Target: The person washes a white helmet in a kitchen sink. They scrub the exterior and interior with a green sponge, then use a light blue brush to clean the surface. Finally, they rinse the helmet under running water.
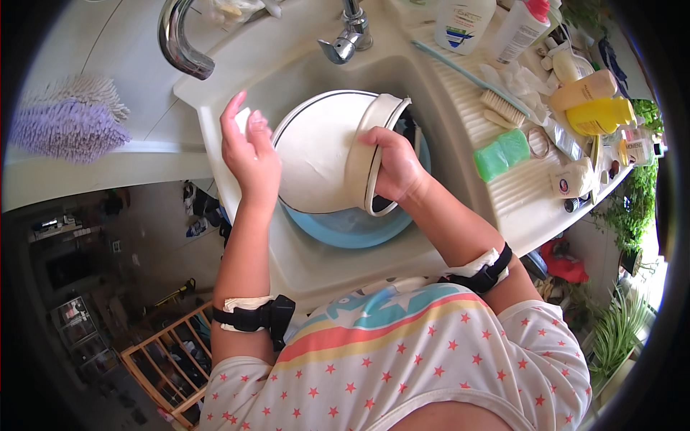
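Observation:
My right hand (pixel 396 167) grips the edge of a white round item (pixel 323 145) with dark piping, perhaps a bag or a hat. Its thumb lies over the pale outer band and the fingers go into the dark opening. The item is tilted on its side above a light blue basin (pixel 350 231) in the sink. Raised at the item's left, my left hand (pixel 250 156) has a small white piece (pixel 242 119) between thumb and fingers. Most of that piece is hidden, so its kind is unclear.
A chrome spout (pixel 183 48) and a tap lever (pixel 339 49) stand behind the sink (pixel 318 269). On the ribbed drainboard (pixel 480 116) lie a brush (pixel 501 105), a green sponge (pixel 502 154) and several bottles. Purple and grey chenille mitts (pixel 73 126) rest on the left ledge.

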Tool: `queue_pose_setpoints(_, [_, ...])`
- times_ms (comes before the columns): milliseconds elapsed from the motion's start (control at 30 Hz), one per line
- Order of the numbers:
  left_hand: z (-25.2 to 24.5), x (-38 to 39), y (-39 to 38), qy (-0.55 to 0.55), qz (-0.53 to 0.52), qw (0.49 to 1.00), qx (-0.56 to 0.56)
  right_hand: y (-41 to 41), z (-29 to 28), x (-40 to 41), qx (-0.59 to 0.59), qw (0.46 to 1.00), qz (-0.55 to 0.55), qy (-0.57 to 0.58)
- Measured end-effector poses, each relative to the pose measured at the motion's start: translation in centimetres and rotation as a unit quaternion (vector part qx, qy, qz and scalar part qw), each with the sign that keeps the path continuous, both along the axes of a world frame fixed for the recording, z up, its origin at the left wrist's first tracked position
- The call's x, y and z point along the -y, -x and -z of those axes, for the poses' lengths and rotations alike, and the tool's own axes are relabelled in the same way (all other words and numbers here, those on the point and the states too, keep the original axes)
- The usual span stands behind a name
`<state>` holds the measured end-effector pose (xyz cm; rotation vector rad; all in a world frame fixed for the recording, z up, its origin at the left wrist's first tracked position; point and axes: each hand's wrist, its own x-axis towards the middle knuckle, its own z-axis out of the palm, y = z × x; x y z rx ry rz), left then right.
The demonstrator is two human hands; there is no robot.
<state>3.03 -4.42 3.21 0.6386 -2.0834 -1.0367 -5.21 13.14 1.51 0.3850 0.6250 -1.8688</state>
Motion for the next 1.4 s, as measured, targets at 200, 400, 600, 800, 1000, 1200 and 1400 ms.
queue_pose_setpoints(200, [-1.1, -1.3, 1.7, 0.247, 0.135, 0.959, 0.022, -0.3, 0.0, -0.3, -0.081, 0.996, -0.022, 0.019])
queue_pose_setpoints(400, [-1.0, -3.0, 2.3, 0.318, 0.282, 0.895, 0.134, -0.3, 0.8, 0.1, -0.041, 0.989, -0.049, 0.131])
queue_pose_setpoints(600, [-0.7, -2.8, 2.6, 0.366, 0.307, 0.856, 0.199, -0.6, 0.7, 0.3, -0.005, 0.985, -0.038, 0.168])
queue_pose_setpoints(800, [0.4, -2.1, 3.3, 0.302, 0.248, 0.908, 0.150, -0.8, 0.6, 0.6, -0.044, 0.987, -0.061, 0.145])
queue_pose_setpoints(1000, [1.5, -2.9, 1.1, 0.296, 0.344, 0.880, 0.138, -0.4, 1.3, 0.6, 0.029, 0.984, -0.036, 0.173])
queue_pose_setpoints(1200, [1.5, -2.4, 1.2, 0.311, 0.394, 0.855, 0.132, -0.5, 1.9, 1.1, 0.056, 0.984, -0.014, 0.169])
queue_pose_setpoints(1400, [1.1, -2.3, 3.1, 0.279, 0.188, 0.929, 0.155, -0.8, 0.8, 0.8, 0.010, 0.983, -0.028, 0.182])
